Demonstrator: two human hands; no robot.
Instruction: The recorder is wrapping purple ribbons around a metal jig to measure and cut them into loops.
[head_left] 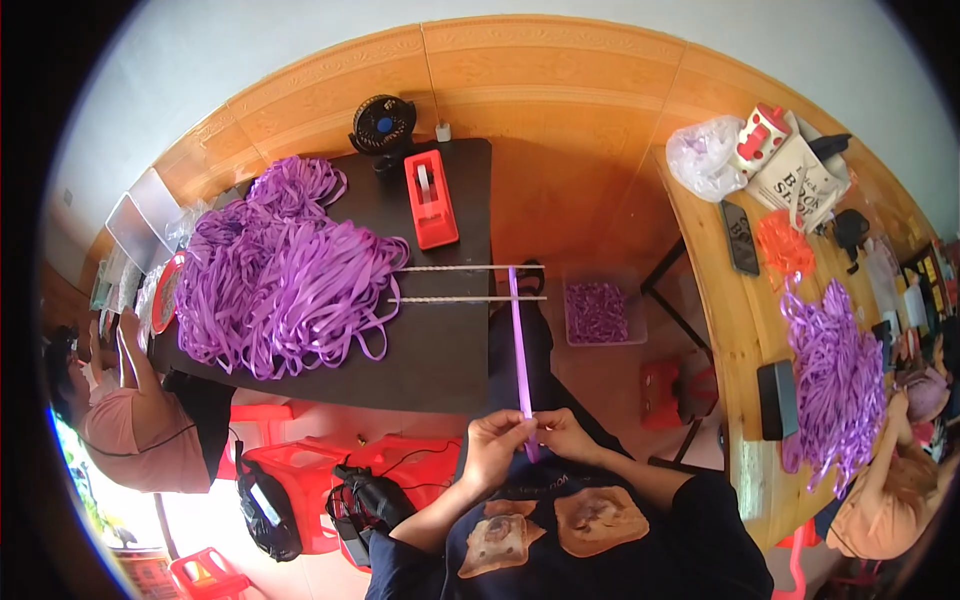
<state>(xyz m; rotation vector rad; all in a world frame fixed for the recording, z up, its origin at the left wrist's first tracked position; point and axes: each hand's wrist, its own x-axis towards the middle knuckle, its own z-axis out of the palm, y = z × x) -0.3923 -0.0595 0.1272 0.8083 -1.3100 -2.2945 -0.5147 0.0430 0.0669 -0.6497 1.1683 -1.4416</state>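
Note:
A narrow purple ribbon [520,355] runs from two thin twisted rods [455,268] toward my body. The rods stick out past the right edge of the dark table. My left hand [495,448] pinches the ribbon near its close end, in front of my chest. Right beside it, my right hand [570,438] has its fingers closed on the same ribbon. A short tail hangs below the fingers. On the dark table lies a large heap of purple ribbon [290,285], its loops reaching the rods' left ends.
A red tape dispenser [432,205] and a black fan [384,128] stand at the table's back. A clear bin [603,312] of purple pieces sits on the floor. The wooden table [705,300] at right bears more ribbon [835,380] and a phone [740,238]. People sit at both sides.

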